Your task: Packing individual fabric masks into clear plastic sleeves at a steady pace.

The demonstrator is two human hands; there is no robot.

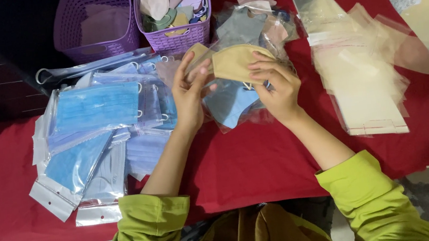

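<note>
A: Both hands up over the middle of the worktop (262, 158), red cloth underneath. Left hand (188, 94) pinching the near edge of a tan face mask (235, 61), thumb and fingertips closed on it. Right hand (277, 89) gripping the same mask from the other side, fingers curled over its lower edge.

B: Mask lifted or lying flat?

A: Held just above the heap, folded, partly inside a clear sleeve (199, 57) at its left end. Hard to tell how far in.

B: Below the hands?

A: Loose pile of bagged masks (231, 105), a grey-blue one directly beneath, more clear wrapping around it.

B: Off to the left?

A: Big spread of blue surgical masks in sealed packets (97, 128), overlapping, reaching down toward the near edge of the cloth.

B: And to the right?

A: Stack of empty clear bags (365, 71), well apart from the hands, fanned out untidily.

B: Far side?

A: Two purple baskets side by side. Left basket (96, 23) holding a pale pink piece, right basket (178, 36) stuffed with folded masks in mixed pastel colours. Yellow-green sleeves (365, 195) at the bottom, pushed up the forearms.
</note>
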